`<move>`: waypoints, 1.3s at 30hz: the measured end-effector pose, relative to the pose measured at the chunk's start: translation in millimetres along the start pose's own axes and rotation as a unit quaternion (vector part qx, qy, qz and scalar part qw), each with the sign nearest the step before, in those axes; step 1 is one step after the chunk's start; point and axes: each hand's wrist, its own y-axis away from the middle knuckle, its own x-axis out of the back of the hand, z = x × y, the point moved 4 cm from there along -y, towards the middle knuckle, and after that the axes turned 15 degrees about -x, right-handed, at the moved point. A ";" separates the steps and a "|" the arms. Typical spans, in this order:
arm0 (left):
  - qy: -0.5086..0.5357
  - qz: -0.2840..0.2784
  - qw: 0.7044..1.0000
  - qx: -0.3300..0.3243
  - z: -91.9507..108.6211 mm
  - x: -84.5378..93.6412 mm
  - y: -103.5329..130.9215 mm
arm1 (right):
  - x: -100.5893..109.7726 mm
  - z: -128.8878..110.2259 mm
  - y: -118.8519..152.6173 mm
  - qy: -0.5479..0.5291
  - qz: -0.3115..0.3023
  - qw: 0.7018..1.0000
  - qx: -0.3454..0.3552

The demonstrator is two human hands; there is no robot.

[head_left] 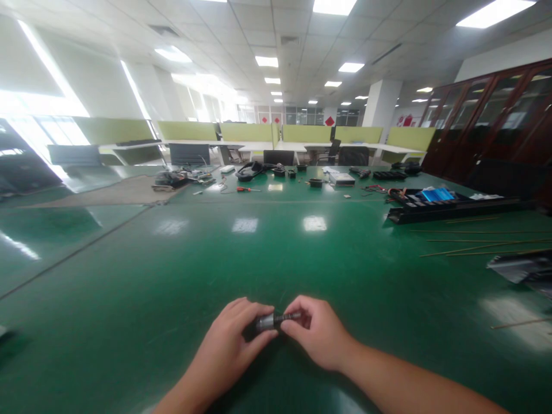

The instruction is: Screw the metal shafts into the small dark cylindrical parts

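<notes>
Low in the middle of the head view, my left hand [233,336] closes its thumb and fingers around a short grey metal cylinder [265,322]. From the cylinder's right end runs a thin, dark, ridged rod [288,317], lying in line with it. The thumb and fingertips of my right hand [318,329] are closed on this rod. Both hands are close together just above the green table [276,259]. My left fingers cover part of the cylinder, and the rod's far end is partly hidden by my right hand. Whether rod and cylinder are joined is too blurred to tell.
A red-handled screwdriver [244,189] lies farther back near black headphones [250,171]. At the right stand a black tray [457,208] with a blue pack [437,194] and several thin rods [470,248]. Circuit parts [181,177] are heaped at the back left.
</notes>
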 end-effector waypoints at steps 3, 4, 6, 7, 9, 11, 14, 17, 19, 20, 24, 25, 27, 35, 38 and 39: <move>0.003 -0.005 1.000 0.004 -0.1 -0.3 -0.1 | -0.3 1.0 0.2 -0.005 -0.001 1.000 0.000; 0.004 -0.006 1.000 0.005 -0.2 -0.4 -0.2 | -0.3 1.0 0.3 -0.007 -0.001 1.000 0.000; 0.005 -0.007 1.000 0.007 -0.1 -0.5 -0.4 | -0.3 0.7 0.5 -0.007 -0.002 1.000 -0.001; 0.005 -0.007 1.000 0.008 -0.1 -0.5 -0.4 | -0.2 0.4 0.5 -0.008 -0.002 1.000 0.000; 0.005 -0.008 1.000 0.008 0.3 -0.1 -0.2 | 0.0 -0.1 0.3 -0.011 -0.004 1.000 -0.001; 0.006 -0.007 1.000 0.006 1.2 1.0 -0.3 | 0.2 -0.2 0.0 -0.014 -0.005 1.000 -0.001; 0.009 -0.006 1.000 0.003 2.6 2.7 -1.2 | 0.2 0.2 -0.4 -0.011 -0.006 1.000 -0.003; 0.010 -0.011 1.000 0.005 3.1 3.3 -2.0 | 0.6 0.2 -0.2 -0.016 -0.005 1.000 -0.001; 0.008 -0.010 1.000 0.006 3.0 3.5 -1.9 | 0.7 -0.2 0.0 -0.019 -0.006 1.000 0.000; 0.007 -0.008 1.000 0.006 2.8 3.6 -1.6 | 0.7 -0.4 0.1 -0.020 -0.007 1.000 0.000; 0.002 0.003 1.000 0.004 1.6 4.0 0.8 | 0.6 -0.4 0.4 -0.019 -0.006 1.000 -0.007; 0.003 0.004 1.000 0.004 1.3 4.0 1.5 | 0.6 -0.3 0.5 -0.019 -0.005 1.000 -0.008; 0.005 0.001 1.000 0.006 0.6 3.8 2.3 | 0.6 -0.1 0.8 -0.020 -0.004 1.000 -0.006; 0.006 -0.002 1.000 0.016 2.0 5.2 0.5 | 0.7 -0.6 1.6 -0.011 -0.008 1.000 0.001; 0.006 0.006 1.000 0.013 2.8 6.0 0.2 | 0.6 0.0 1.3 -0.011 -0.008 1.000 0.001; 0.005 0.007 1.000 0.012 2.8 6.2 0.2 | 0.4 0.4 1.1 -0.011 -0.008 1.000 0.001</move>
